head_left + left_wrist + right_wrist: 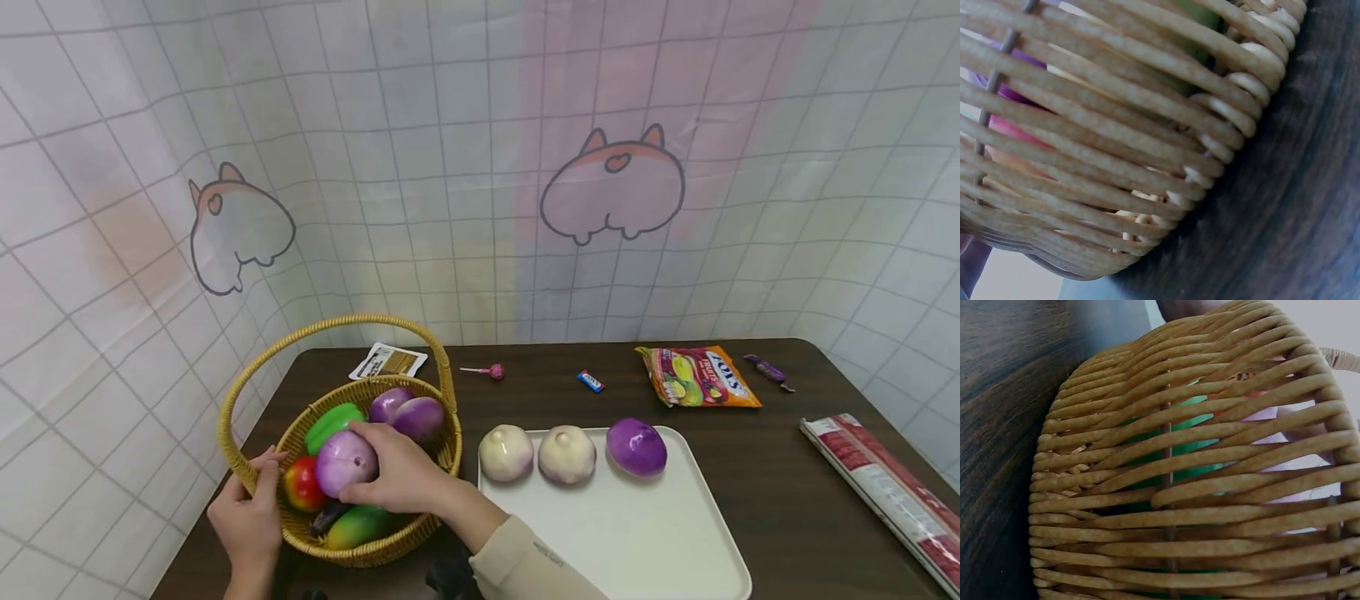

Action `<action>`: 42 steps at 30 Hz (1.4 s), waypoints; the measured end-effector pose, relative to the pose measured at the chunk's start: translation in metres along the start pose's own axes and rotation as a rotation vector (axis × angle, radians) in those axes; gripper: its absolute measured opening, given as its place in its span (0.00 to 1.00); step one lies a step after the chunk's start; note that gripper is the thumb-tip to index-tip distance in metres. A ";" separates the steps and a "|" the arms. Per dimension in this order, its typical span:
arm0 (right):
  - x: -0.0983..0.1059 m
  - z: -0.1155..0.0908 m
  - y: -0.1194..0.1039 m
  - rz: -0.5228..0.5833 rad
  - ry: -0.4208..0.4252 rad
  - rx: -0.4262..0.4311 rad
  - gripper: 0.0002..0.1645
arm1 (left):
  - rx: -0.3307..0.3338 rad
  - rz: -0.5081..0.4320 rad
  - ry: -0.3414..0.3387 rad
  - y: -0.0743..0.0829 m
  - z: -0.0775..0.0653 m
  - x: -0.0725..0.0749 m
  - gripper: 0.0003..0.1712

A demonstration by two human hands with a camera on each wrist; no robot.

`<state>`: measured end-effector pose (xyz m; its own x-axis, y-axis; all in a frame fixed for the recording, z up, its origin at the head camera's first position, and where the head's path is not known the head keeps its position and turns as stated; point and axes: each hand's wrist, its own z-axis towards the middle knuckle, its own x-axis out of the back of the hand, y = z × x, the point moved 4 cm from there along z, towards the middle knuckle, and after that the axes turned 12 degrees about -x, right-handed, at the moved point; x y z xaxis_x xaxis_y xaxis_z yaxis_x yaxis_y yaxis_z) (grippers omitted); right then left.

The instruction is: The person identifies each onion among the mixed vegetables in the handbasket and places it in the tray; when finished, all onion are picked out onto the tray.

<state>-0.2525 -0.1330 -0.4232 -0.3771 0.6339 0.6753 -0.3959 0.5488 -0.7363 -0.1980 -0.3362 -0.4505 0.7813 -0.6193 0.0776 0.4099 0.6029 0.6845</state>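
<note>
My right hand [401,469] reaches into a woven basket [397,552] and holds a purple onion [347,462], with thumb and fingers around it. My left hand [249,517] grips the basket at the left, where the handle [352,320] meets the rim. Around the onion lie a green pepper-like piece [332,427], a red-yellow fruit [303,485], a dark piece [328,517], a green mango-like fruit [363,527] and two purple pieces [420,418]. Both wrist views show mostly the woven side [1210,519], with the hands largely hidden.
Right of the basket is a white tray [622,542] bearing two pale bulbs [567,456] and a shiny purple vegetable [636,448]. Behind lie a lollipop [495,372], small candy [590,382], candy bag [699,377] and purple-wrapped sweet [768,369]. A red-white package [885,492] lies far right.
</note>
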 end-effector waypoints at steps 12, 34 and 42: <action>-0.003 -0.001 -0.002 -0.076 -0.049 0.069 0.47 | 0.000 0.013 0.004 0.000 -0.001 0.000 0.06; -0.004 -0.003 -0.003 -0.019 -0.078 0.072 0.39 | 0.004 0.008 0.005 0.000 -0.001 0.000 0.07; -0.005 -0.004 -0.002 0.059 -0.084 0.070 0.40 | 0.006 0.011 0.005 0.000 -0.001 0.000 0.07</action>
<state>-0.2467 -0.1349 -0.4252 -0.4688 0.6145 0.6346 -0.4274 0.4710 -0.7717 -0.1975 -0.3364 -0.4511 0.7882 -0.6101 0.0815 0.3983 0.6064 0.6882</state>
